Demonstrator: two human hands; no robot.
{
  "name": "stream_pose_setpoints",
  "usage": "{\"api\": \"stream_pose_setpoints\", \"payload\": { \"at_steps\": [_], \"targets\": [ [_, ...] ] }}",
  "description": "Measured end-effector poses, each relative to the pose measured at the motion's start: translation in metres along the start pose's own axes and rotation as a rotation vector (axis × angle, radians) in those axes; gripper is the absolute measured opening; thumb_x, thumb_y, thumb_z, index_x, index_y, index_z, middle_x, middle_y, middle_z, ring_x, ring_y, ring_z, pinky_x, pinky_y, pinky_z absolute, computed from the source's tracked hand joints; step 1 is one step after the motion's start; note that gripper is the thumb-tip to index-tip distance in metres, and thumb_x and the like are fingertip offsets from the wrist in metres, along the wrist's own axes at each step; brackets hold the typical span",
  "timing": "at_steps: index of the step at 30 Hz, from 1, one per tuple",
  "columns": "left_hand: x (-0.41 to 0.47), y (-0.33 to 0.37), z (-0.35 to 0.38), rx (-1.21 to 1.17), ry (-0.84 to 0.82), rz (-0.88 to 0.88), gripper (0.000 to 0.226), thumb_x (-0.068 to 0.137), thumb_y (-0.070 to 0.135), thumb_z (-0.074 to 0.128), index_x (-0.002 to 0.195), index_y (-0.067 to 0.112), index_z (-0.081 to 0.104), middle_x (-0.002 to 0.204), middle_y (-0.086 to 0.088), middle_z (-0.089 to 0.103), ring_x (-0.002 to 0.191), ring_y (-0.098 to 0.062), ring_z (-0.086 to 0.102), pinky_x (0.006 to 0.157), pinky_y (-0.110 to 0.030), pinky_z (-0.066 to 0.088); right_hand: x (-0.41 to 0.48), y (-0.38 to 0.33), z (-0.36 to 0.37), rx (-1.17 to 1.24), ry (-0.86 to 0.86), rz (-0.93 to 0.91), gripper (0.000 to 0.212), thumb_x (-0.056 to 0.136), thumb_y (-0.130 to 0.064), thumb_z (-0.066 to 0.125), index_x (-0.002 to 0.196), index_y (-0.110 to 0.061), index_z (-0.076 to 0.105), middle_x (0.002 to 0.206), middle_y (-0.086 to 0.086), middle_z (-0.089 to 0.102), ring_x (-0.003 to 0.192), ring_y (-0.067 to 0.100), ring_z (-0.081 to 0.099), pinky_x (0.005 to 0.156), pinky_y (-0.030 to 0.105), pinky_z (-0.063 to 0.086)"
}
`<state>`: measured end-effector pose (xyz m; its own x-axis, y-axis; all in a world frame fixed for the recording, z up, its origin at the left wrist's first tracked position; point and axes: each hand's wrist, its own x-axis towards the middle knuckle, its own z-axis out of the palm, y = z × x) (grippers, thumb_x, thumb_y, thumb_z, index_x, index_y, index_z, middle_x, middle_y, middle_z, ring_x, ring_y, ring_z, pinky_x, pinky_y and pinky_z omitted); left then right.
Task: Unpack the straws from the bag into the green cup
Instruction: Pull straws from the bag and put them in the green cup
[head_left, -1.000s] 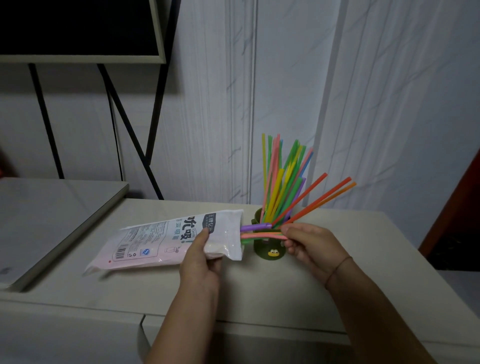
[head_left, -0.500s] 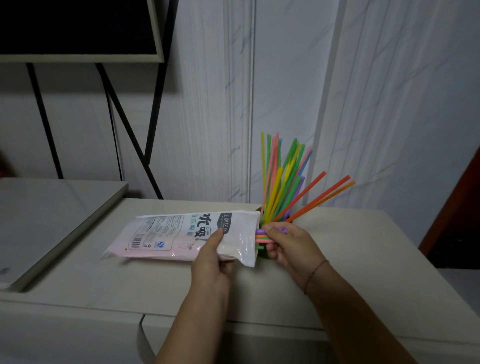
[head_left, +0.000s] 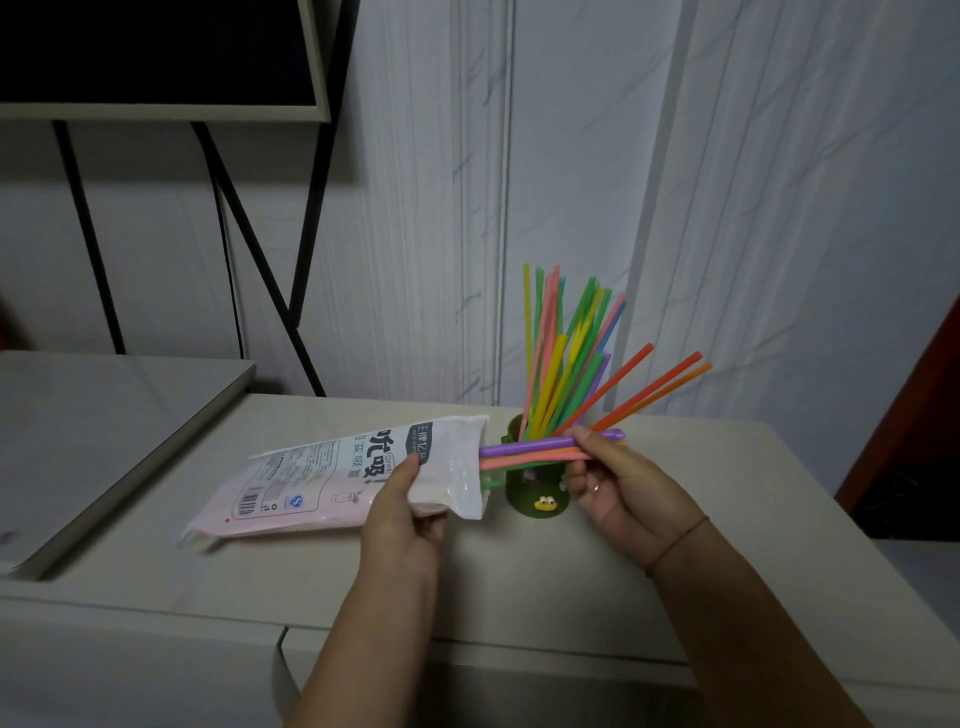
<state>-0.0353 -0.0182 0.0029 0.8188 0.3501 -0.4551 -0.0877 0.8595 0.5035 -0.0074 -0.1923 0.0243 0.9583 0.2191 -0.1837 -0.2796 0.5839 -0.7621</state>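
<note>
A white and pink plastic straw bag (head_left: 332, 478) lies tilted on the table, its open mouth facing right. My left hand (head_left: 402, 512) grips the bag near that mouth. My right hand (head_left: 618, 480) pinches a small bunch of straws (head_left: 530, 451), purple, orange and green, that stick partly out of the bag. Right behind them stands the green cup (head_left: 540, 493) with a small frog face, partly hidden by the bag and my fingers. Several colourful straws (head_left: 566, 358) fan upward out of the cup.
The cream table (head_left: 519, 582) ends at a front edge near me and a right edge by a dark red surface (head_left: 914, 431). A grey slab (head_left: 93, 431) lies at left. Black stand legs (head_left: 306, 218) and a dark framed panel (head_left: 156, 57) sit behind.
My right hand went to the bag's mouth, took hold of a few straws and has drawn them rightward, farther out of the bag. The bag shifted slightly in my left hand.
</note>
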Motion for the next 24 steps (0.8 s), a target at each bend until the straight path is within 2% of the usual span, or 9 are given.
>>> {"api": "stream_pose_setpoints", "payload": {
  "at_steps": [2, 4, 6, 9, 13, 16, 20, 24],
  "targets": [
    [-0.002, -0.003, 0.001, 0.001, -0.002, -0.011, 0.014, 0.085, 0.002, 0.062, 0.084, 0.015, 0.057, 0.084, -0.003, 0.066, 0.074, -0.015, 0.063, 0.055, -0.033, 0.055, -0.002, 0.008, 0.008, 0.084, -0.017, 0.014, 0.009, 0.089, -0.007, 0.055, 0.083, -0.005, 0.062, 0.061, 0.005, 0.061, 0.045, 0.007, 0.055, 0.042, 0.017, 0.047],
    [-0.004, -0.007, 0.002, 0.021, -0.003, -0.024, 0.013, 0.084, 0.003, 0.063, 0.084, 0.015, 0.058, 0.085, -0.003, 0.066, 0.071, -0.014, 0.064, 0.049, -0.029, 0.056, -0.002, 0.019, 0.015, 0.103, -0.03, 0.011, 0.007, 0.087, -0.003, 0.057, 0.09, -0.005, 0.063, 0.071, 0.007, 0.065, 0.05, 0.009, 0.06, 0.045, 0.017, 0.048],
    [-0.005, -0.012, 0.003, 0.04, -0.011, -0.037, 0.012, 0.084, 0.004, 0.063, 0.084, 0.015, 0.059, 0.085, -0.003, 0.066, 0.066, -0.013, 0.065, 0.047, -0.026, 0.055, -0.001, 0.03, 0.021, 0.093, -0.038, -0.008, 0.014, 0.086, 0.002, 0.057, 0.098, -0.005, 0.062, 0.079, 0.008, 0.065, 0.055, 0.009, 0.061, 0.047, 0.016, 0.049],
    [-0.006, -0.015, 0.004, 0.049, -0.012, -0.051, 0.011, 0.084, 0.004, 0.063, 0.084, 0.014, 0.06, 0.085, -0.003, 0.066, 0.072, -0.014, 0.063, 0.047, -0.024, 0.054, 0.001, 0.037, 0.025, 0.037, -0.004, -0.064, 0.011, 0.086, 0.005, 0.055, 0.093, -0.002, 0.06, 0.072, 0.008, 0.062, 0.049, 0.007, 0.056, 0.045, 0.015, 0.047],
    [0.001, -0.004, 0.001, 0.0, 0.01, -0.033, 0.014, 0.085, 0.003, 0.062, 0.09, 0.015, 0.057, 0.087, -0.003, 0.066, 0.074, -0.015, 0.063, 0.049, -0.031, 0.055, 0.002, 0.026, 0.017, -0.078, 0.081, -0.136, 0.008, 0.087, 0.0, 0.057, 0.094, 0.0, 0.061, 0.064, 0.008, 0.059, 0.047, 0.008, 0.057, 0.047, 0.018, 0.05],
    [0.004, 0.002, -0.001, 0.015, 0.007, -0.005, 0.013, 0.085, 0.003, 0.063, 0.088, 0.015, 0.057, 0.087, -0.003, 0.066, 0.075, -0.016, 0.063, 0.052, -0.034, 0.056, 0.0, 0.017, 0.01, -0.106, 0.116, -0.133, 0.005, 0.087, -0.002, 0.058, 0.087, -0.002, 0.063, 0.063, 0.009, 0.058, 0.046, 0.009, 0.058, 0.047, 0.019, 0.052],
    [0.0, -0.006, 0.0, 0.039, -0.005, -0.019, 0.015, 0.083, 0.001, 0.064, 0.087, 0.014, 0.059, 0.089, -0.005, 0.067, 0.077, -0.016, 0.064, 0.057, -0.033, 0.056, -0.002, 0.021, 0.015, -0.124, 0.1, -0.116, 0.006, 0.087, -0.002, 0.058, 0.086, -0.004, 0.063, 0.063, 0.008, 0.06, 0.047, 0.009, 0.058, 0.046, 0.019, 0.051],
    [-0.001, -0.016, 0.002, 0.059, -0.016, -0.04, 0.014, 0.083, 0.002, 0.064, 0.088, 0.014, 0.06, 0.089, -0.005, 0.067, 0.075, -0.017, 0.064, 0.052, -0.03, 0.056, -0.002, 0.032, 0.023, -0.123, 0.077, -0.132, 0.006, 0.088, -0.001, 0.057, 0.086, -0.003, 0.062, 0.058, 0.005, 0.061, 0.044, 0.007, 0.056, 0.045, 0.018, 0.049]
  ]
}}
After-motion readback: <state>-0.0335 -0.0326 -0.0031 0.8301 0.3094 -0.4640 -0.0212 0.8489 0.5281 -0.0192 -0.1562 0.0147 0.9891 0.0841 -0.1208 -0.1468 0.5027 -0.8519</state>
